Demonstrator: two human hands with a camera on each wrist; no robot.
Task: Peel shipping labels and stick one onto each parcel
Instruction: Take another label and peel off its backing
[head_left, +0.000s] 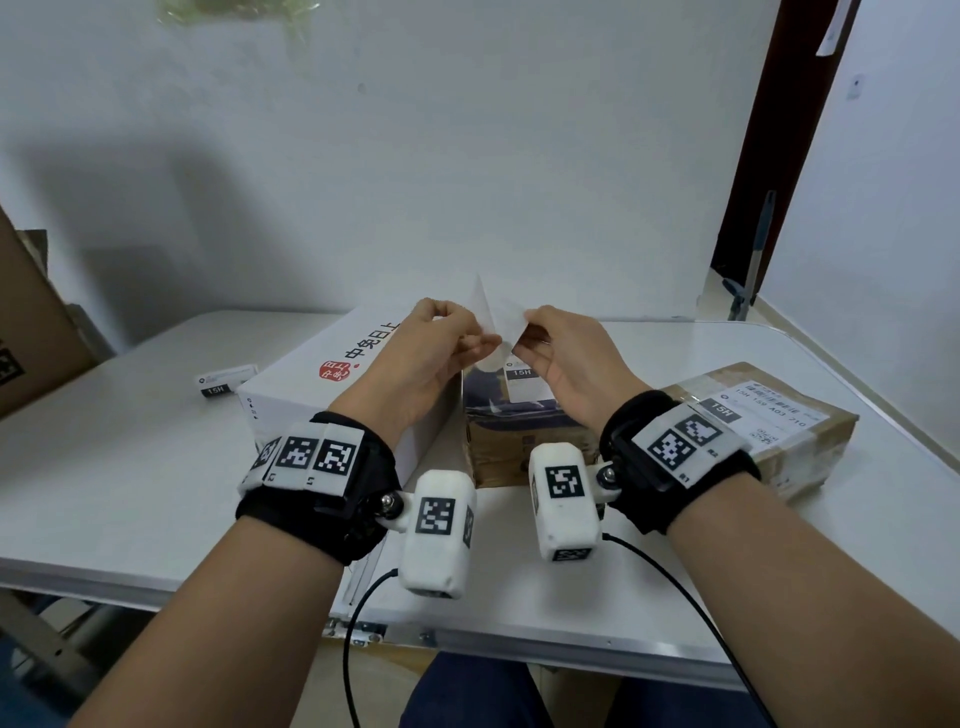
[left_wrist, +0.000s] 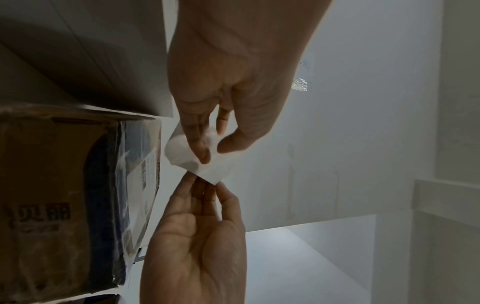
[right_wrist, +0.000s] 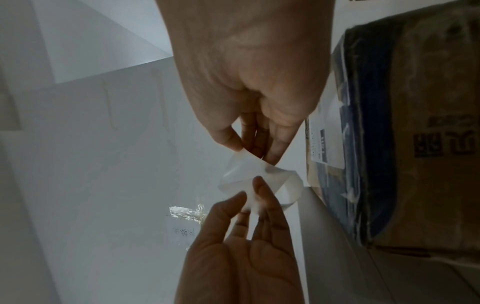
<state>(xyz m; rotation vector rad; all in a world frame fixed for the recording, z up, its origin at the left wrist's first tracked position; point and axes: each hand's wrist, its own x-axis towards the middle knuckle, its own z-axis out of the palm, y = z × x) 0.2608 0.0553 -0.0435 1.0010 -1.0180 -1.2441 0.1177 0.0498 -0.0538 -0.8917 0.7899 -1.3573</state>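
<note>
A: Above the counter (head_left: 130, 467), item one: shipping label (head_left: 496, 312), white, held in mid-air between both hands, over the middle parcel.

B: Grip, each side?

A: Left hand (head_left: 436, 353) pinches one part of the sheet between thumb and fingertips; right hand (head_left: 563, 358) pinches a corner opposite. Both hands curled onto the paper, neither free. The left wrist view shows the sheet bowed, its layers apparently being pulled apart; whether backing and label are fully separate, cannot tell.

B: Parcels?

A: Three. White box (head_left: 332, 374), red seal and printed characters, just left of the hands, top bare of any label. Middle carton (head_left: 514, 447), brown with dark wrap, directly below the hands, already bearing a label. Brown carton (head_left: 769, 431) to the right, labelled too.

B: So the target?

A: By judgement, the white box: it lies down and to the left of the held label, nearer the left hand, its long axis running away from the person. Nothing stands between hands and its top.

B: Sundries?

A: One spare label strip (head_left: 226, 382) on the counter, left of the white box. Large cardboard box (head_left: 31, 332) at far left edge.
</note>
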